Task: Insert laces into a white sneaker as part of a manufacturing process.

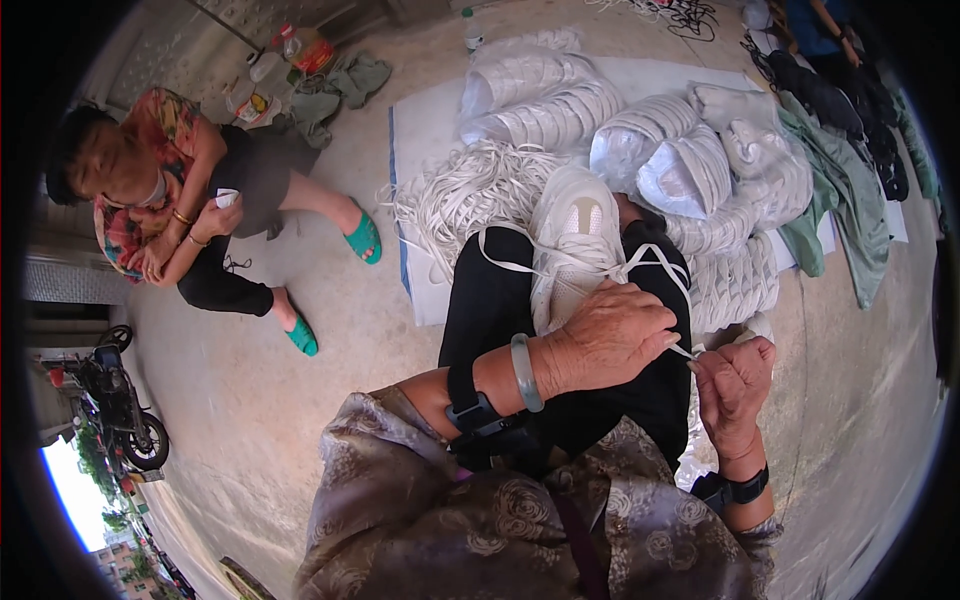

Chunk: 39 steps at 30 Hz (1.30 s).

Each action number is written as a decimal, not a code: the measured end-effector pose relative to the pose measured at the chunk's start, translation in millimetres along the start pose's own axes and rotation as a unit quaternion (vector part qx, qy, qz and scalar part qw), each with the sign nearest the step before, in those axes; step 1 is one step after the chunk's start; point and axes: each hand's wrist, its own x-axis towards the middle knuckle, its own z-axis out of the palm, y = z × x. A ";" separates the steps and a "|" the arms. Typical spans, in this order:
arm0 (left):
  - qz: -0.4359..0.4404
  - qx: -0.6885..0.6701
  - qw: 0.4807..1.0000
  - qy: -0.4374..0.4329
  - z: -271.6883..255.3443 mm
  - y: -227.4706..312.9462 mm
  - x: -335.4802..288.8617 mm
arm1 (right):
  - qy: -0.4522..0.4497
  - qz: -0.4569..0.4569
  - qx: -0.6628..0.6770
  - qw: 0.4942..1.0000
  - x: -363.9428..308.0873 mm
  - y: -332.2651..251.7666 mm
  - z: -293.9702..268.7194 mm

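A white lace-up shoe rests between my knees, its toe pointing away from me. White shoelace runs from its eyelets and loops over both of my thighs. My left hand is closed in a pinch on the lace, just beyond the near end of the shoe. Closed as well, my right hand pinches the same lace a little to the right and nearer to me. A short stretch of lace spans the gap between the two hands. The fingers partly hide where each grips it.
A tangled pile of white laces lies left of the shoe on a white sheet. Plastic-wrapped stacks of white shoe parts stand beyond. A seated person in green slippers is at the left. Green cloth lies at the right.
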 end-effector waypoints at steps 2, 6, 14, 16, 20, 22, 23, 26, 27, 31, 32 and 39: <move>-0.042 -0.050 0.996 -0.067 4.7 4.4 7.5 | 0.010 -0.011 0.017 1.000 3.8 -2.6 0.1; -0.104 -0.150 0.974 -0.136 0.3 0.7 10.8 | 0.006 -0.006 0.071 0.997 9.8 -2.3 4.6; -0.241 -0.224 0.943 -0.051 -36.5 -9.3 -23.3 | -0.017 0.022 0.208 0.978 31.0 -6.4 55.4; -0.186 0.012 0.983 0.002 -47.7 -15.8 -32.0 | -0.004 0.043 0.209 0.977 34.6 -9.8 71.0; -0.070 0.295 0.952 0.048 -50.5 -31.9 -40.2 | 0.018 0.082 0.175 0.981 35.6 -8.1 94.2; -0.039 0.336 0.940 0.045 -45.7 -38.2 -41.4 | 0.028 0.089 0.183 0.979 35.3 -5.0 103.6; -0.040 0.334 0.941 0.038 -44.1 -41.0 -41.6 | 0.021 0.091 0.173 0.980 34.6 -3.7 106.6; -0.050 0.338 0.940 0.006 -37.5 -45.1 -42.4 | 0.009 0.097 0.168 0.981 31.3 -1.7 112.5; -0.056 0.348 0.936 -0.013 -36.3 -45.8 -42.4 | 0.005 0.101 0.173 0.980 30.8 -1.8 114.2; -0.065 0.346 0.934 -0.061 -37.1 -49.1 -38.8 | 0.000 0.104 0.186 0.977 29.9 -2.9 118.4; -0.083 0.337 0.935 -0.067 -37.4 -49.7 -37.1 | 0.001 0.105 0.184 0.977 29.8 -2.6 118.9; -0.118 0.322 0.934 -0.099 -33.1 -51.0 -22.4 | 0.015 0.123 0.208 0.970 28.3 1.4 122.5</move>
